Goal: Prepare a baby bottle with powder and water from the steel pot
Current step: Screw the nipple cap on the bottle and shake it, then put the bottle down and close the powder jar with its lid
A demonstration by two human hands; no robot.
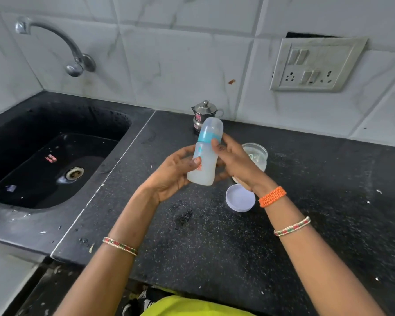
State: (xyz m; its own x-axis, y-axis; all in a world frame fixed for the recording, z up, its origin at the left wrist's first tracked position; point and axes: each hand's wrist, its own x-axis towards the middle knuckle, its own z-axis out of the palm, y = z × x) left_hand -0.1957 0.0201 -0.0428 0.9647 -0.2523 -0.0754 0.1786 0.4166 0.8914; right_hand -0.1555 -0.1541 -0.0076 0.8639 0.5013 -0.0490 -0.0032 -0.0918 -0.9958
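I hold a baby bottle [204, 163] above the black counter, tilted slightly right, with cloudy white liquid inside, a blue collar and a clear cap on top. My left hand [176, 172] grips its lower body, thumb across the front. My right hand [234, 159] holds the upper body near the blue collar, thumb on the front. The small steel pot [203, 111] with its lid on stands behind the bottle by the wall. An open glass powder jar [257, 153] sits partly hidden behind my right hand. Its white lid [240, 198] lies on the counter below it.
A black sink [55, 156] with a wet basin lies to the left, a steel tap [55, 39] on the tiled wall above it. A switch and socket panel [315, 65] is on the wall at right. Powder specks dot the black counter [214, 236].
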